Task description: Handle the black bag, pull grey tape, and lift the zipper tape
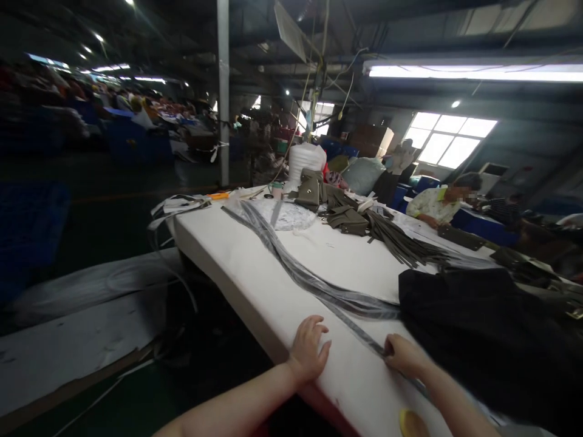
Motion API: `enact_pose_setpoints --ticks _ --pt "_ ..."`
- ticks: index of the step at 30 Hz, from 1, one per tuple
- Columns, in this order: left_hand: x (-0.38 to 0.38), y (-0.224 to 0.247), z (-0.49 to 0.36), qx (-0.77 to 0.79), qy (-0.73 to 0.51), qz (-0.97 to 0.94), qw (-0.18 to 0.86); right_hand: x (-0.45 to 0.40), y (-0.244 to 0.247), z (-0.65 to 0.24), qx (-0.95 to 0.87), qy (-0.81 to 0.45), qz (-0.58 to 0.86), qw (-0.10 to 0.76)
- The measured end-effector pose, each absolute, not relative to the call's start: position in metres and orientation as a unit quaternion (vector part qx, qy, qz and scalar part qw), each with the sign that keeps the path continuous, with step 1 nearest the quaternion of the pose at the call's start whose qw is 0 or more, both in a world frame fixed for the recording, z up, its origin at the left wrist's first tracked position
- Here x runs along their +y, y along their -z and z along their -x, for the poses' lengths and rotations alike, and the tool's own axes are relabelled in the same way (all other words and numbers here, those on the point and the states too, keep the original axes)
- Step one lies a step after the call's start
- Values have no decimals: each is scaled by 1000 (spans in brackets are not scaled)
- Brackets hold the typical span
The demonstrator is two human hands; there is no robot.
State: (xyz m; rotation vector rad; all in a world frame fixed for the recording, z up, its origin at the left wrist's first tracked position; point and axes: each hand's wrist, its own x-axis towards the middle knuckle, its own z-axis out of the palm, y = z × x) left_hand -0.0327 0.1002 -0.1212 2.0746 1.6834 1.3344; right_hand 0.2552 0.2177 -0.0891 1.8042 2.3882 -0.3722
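My left hand (310, 348) rests near the front edge of the white table (255, 285), fingers apart and holding nothing. To its right, my right hand (403, 354) has its fingers closed on a dark grey strip (359, 331). That strip runs up and left from the hand, alongside a bundle of long grey strips (296, 273) that crosses the table. Black fabric (473, 328) lies in a heap just beyond and right of my right hand, covering the bundle's right end.
Olive fabric pieces (348, 218) and a clear plastic bag (289, 215) lie on the far part of the table. A person (432, 203) sits at the far right side. A round yellow-edged object (412, 423) is at the bottom. A metal post (223, 91) stands behind.
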Motion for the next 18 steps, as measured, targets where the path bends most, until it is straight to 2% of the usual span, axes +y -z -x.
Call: enact_pose_setpoints --ticks 4,8,12,15,18 --pt "80 113 41 556 -494 -657 126 209 85 -247 777 115 -615 73" --pt "68 102 57 554 -569 -538 282 200 60 -235 772 138 -613 97" --pt "68 93 70 562 -593 -440 372 166 -10 -203 806 227 -542 73" --pt "74 80 77 548 -582 -387 460 109 -78 -177 829 405 -386 -9" --pt "78 50 89 478 -589 -305 575 41 -124 -174 817 474 -326 39"
